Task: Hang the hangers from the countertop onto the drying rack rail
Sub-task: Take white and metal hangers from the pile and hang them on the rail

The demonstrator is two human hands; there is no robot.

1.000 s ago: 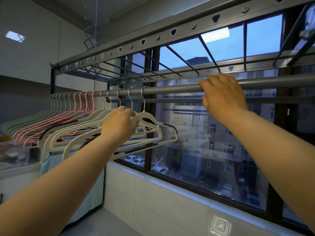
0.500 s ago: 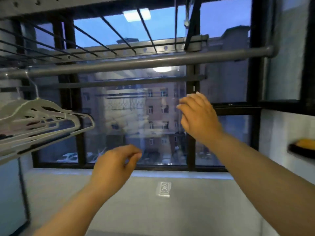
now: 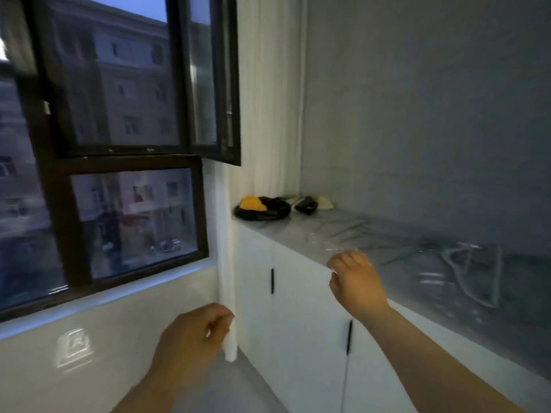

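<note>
A grey marbled countertop (image 3: 351, 234) runs along the right wall above white cabinets. Pale hangers (image 3: 468, 275) lie on it at the right, blurred by motion. My right hand (image 3: 354, 278) hovers at the counter's front edge, left of the hangers, fingers loosely curled and holding nothing. My left hand (image 3: 190, 338) hangs lower in front of the tiled wall under the window, fingers loosely curled, empty. The drying rack rail and the hung hangers are out of view.
A dark tray with something yellow (image 3: 259, 207) and other small items (image 3: 310, 204) sit at the counter's far end. White cabinet doors (image 3: 298, 293) with black handles stand below. A dark-framed window (image 3: 125, 162) fills the left, with a white pipe (image 3: 226, 263) in the corner.
The view has swung right and down from the rail to the countertop. My right hand left the rail and dropped to the counter edge. My left hand let go of the hung hangers and lowered.
</note>
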